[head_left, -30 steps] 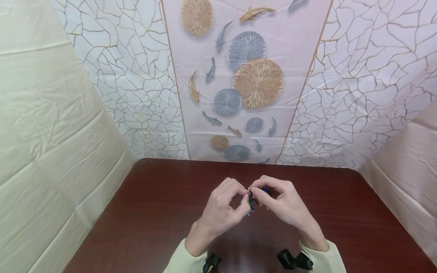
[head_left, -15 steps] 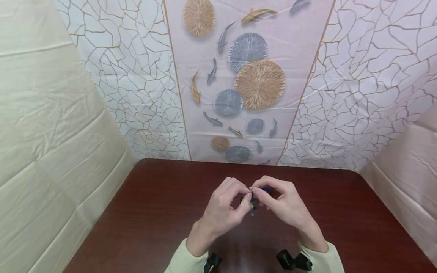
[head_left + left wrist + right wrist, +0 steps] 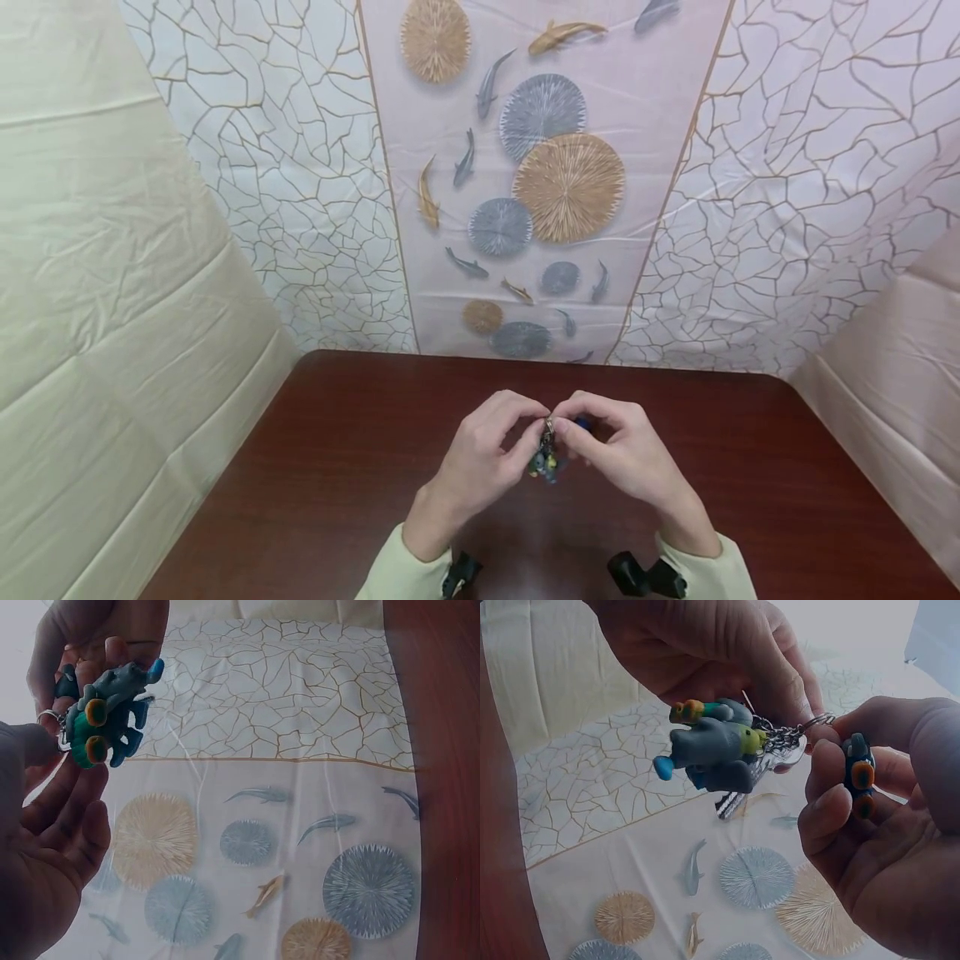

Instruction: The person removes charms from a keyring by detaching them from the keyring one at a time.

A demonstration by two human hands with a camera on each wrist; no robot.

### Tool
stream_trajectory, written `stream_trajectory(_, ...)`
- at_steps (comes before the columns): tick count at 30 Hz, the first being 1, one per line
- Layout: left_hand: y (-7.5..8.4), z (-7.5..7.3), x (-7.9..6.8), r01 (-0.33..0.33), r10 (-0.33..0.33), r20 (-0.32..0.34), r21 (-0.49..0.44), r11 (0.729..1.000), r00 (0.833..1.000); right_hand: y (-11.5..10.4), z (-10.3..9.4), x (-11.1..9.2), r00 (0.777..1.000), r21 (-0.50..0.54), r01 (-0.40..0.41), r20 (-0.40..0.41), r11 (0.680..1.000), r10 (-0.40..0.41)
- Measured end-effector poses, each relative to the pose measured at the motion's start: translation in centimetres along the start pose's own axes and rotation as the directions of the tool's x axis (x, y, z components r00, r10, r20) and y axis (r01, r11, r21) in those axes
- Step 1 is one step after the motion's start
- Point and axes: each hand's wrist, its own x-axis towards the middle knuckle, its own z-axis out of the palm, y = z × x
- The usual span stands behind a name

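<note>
A metal key ring (image 3: 819, 720) sits between both hands, above the table in the head view. My left hand (image 3: 483, 442) pinches it from the left, thumb and index finger close to the ring. From the other side my right hand (image 3: 630, 446) pinches the ring with thumb and index finger. Several small rubbery animal figurines (image 3: 705, 746), grey with blue, green and orange parts, hang on short chains below it, beside a metal key (image 3: 739, 795). Another figurine (image 3: 860, 776), dark with orange parts, lies within my right hand's fingers.
Beneath the hands is a dark red-brown wooden table (image 3: 337, 500) with rounded far corners. A patterned cloth (image 3: 517, 275) with fish and round leaves hangs behind it. Pale cloth drapes (image 3: 135, 333) flank both sides. Black wrist cameras (image 3: 647, 573) sit at the cuffs.
My left thumb has shifted slightly left and up, and more of the hanging figurines shows below the ring. My right hand stays nearly in place, dipping slightly.
</note>
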Motion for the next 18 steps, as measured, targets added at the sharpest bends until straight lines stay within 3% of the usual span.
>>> stream_trajectory(18,0.24,-0.10,-0.32,0.100,-0.100,0.002,-0.054,0.993,0.995,-0.57,0.49,-0.19,1.000,0.001,-0.005,0.027,1.000,0.005)
